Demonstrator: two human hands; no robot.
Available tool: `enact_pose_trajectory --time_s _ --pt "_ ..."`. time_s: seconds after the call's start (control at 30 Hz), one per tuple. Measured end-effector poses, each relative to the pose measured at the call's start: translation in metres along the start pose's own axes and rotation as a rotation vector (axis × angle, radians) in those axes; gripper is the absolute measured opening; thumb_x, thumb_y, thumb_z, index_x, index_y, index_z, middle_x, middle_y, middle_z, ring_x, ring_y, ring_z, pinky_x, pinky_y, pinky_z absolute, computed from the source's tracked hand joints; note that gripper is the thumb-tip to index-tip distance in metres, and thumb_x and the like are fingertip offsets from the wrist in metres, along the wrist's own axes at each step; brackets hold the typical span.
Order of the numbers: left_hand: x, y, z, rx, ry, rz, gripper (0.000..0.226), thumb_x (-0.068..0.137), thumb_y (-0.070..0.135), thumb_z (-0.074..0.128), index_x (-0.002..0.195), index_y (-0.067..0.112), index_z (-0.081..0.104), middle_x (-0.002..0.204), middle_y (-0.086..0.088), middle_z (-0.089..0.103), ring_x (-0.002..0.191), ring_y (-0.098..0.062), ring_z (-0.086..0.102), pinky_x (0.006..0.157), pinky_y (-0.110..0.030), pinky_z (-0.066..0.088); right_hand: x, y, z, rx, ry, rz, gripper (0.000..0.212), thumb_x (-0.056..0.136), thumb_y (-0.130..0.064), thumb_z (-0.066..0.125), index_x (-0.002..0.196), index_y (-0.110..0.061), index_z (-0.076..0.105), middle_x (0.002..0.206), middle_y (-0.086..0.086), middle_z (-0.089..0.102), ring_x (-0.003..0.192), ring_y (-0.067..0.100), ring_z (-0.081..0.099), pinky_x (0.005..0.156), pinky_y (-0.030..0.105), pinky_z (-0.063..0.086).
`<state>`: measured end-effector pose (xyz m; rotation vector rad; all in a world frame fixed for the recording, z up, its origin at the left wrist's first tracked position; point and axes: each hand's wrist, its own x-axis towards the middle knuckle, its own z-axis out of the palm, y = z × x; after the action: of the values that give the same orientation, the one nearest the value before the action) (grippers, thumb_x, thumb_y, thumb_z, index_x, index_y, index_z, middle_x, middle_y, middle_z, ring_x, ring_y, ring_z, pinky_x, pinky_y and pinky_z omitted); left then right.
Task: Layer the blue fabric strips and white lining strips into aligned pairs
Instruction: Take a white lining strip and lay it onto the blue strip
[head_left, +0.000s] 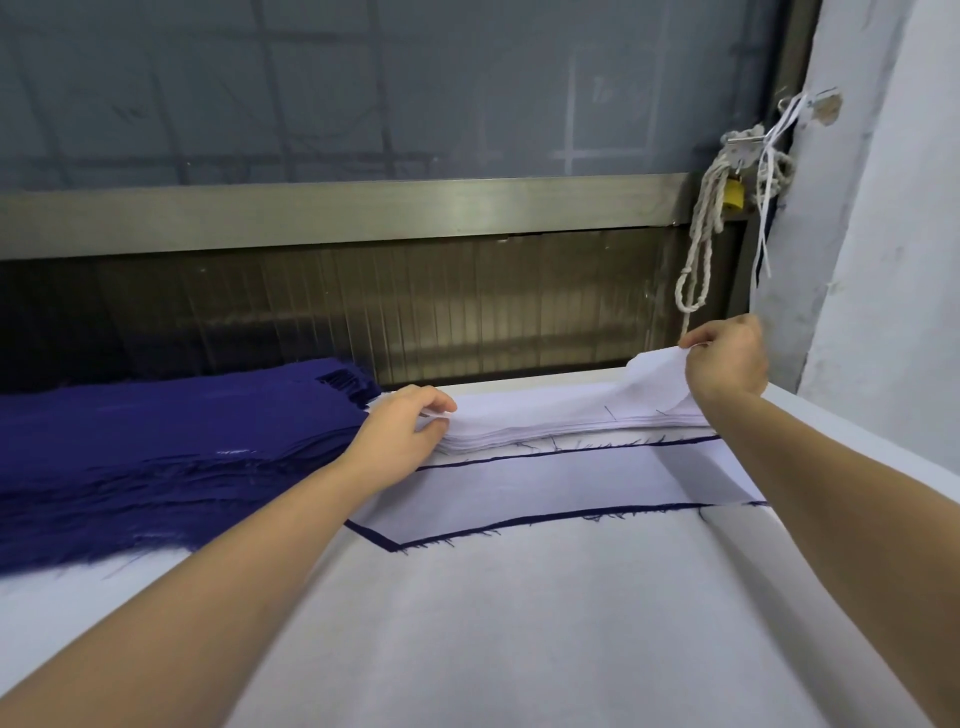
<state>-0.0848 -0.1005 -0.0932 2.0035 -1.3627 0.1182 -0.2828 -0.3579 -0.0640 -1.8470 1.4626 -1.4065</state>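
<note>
A thick stack of blue fabric strips (171, 447) with frayed edges lies on the left of the white table (519, 623). To its right is a stack of white lining strips (561, 415). My left hand (402, 431) pinches the left end of the top white strip. My right hand (727, 364) pinches its right end and lifts it off the stack. Just in front lies a layered pair (545, 488), a white strip on a blue one, with blue edges showing around it.
A metal window frame (363, 208) and a dark corrugated panel run along the far side of the table. A looped rope (701, 234) and a yellow padlock hang at the right, next to a white wall (883, 260).
</note>
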Motion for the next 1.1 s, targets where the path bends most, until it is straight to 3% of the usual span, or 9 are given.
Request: enact_pose_trajectory --time_s 0.13,0.3,0.37,0.53,0.63,0.83,1.03,1.1 --pt "0.003 0.002 0.001 -0.013 -0.012 -0.013 0.026 0.094 0.011 0.052 0.118 0.017 0.061 0.12 0.003 0.055 0.103 -0.008 0.05 0.087 -0.018 0.036 0.006 -0.004 -0.005 0.009 -0.005 -0.019 0.029 0.092 0.005 0.046 0.08 -0.008 0.07 0.119 0.008 0.05 0.102 0.03 0.054 0.073 0.031 0.039" --pt "0.006 0.006 0.005 -0.067 -0.045 -0.04 0.03 0.094 0.006 0.047 0.118 0.018 0.062 0.124 0.001 0.055 0.105 -0.01 0.05 0.089 -0.019 0.036 0.012 -0.007 -0.002 0.109 -0.083 0.052 0.031 0.088 0.011 0.041 0.095 -0.006 0.067 0.126 0.005 0.048 0.101 0.026 0.054 0.074 0.035 0.046" --pt "0.006 0.008 0.007 -0.12 -0.057 -0.089 0.034 0.094 0.005 0.042 0.117 0.019 0.063 0.126 0.002 0.055 0.108 -0.01 0.05 0.089 -0.018 0.034 0.012 -0.004 0.001 0.131 -0.112 0.033 0.031 0.088 0.012 0.04 0.095 -0.004 0.066 0.129 0.007 0.043 0.102 0.025 0.051 0.074 0.031 0.042" --pt "0.008 0.016 0.006 -0.311 -0.031 -0.249 0.027 0.097 0.02 0.04 0.102 0.022 0.067 0.113 0.006 0.061 0.112 -0.011 0.052 0.089 -0.021 0.033 0.01 0.008 0.007 0.162 -0.157 0.067 0.024 0.093 0.004 0.043 0.102 -0.003 0.063 0.134 0.008 0.035 0.108 0.029 0.049 0.078 0.025 0.037" --pt "0.009 0.017 0.005 -0.25 -0.019 -0.248 0.032 0.099 0.032 0.04 0.102 0.016 0.067 0.107 0.007 0.062 0.109 -0.012 0.053 0.087 -0.024 0.033 0.008 0.016 0.007 0.146 -0.14 0.003 0.025 0.095 0.003 0.041 0.1 -0.002 0.065 0.134 0.012 0.035 0.105 0.028 0.049 0.083 0.022 0.035" --pt "0.008 0.014 0.006 -0.149 -0.03 -0.199 0.03 0.099 0.024 0.043 0.113 0.01 0.065 0.118 0.002 0.063 0.111 -0.013 0.054 0.091 -0.022 0.036 0.007 0.023 0.01 0.147 -0.148 -0.05 0.023 0.097 -0.002 0.042 0.103 -0.002 0.064 0.134 0.012 0.034 0.094 0.017 0.042 0.086 0.019 0.033" --pt "0.009 0.014 0.005 -0.133 -0.011 -0.221 0.031 0.099 0.026 0.042 0.1 0.008 0.067 0.098 0.001 0.06 0.096 -0.013 0.052 0.081 -0.023 0.035 0.007 0.029 0.013 0.013 -0.211 -0.111 0.023 0.098 -0.006 0.042 0.111 0.0 0.061 0.134 0.015 0.033 0.102 0.032 0.051 0.093 0.029 0.039" --pt "0.009 0.015 0.005 -0.117 0.005 -0.227 0.035 0.1 0.027 0.039 0.107 0.006 0.067 0.105 -0.002 0.063 0.101 -0.013 0.053 0.081 -0.021 0.033 0.007 0.031 0.014 -0.019 -0.235 -0.131 0.023 0.098 -0.007 0.042 0.112 0.001 0.059 0.135 0.014 0.032 0.101 0.034 0.051 0.092 0.031 0.04"
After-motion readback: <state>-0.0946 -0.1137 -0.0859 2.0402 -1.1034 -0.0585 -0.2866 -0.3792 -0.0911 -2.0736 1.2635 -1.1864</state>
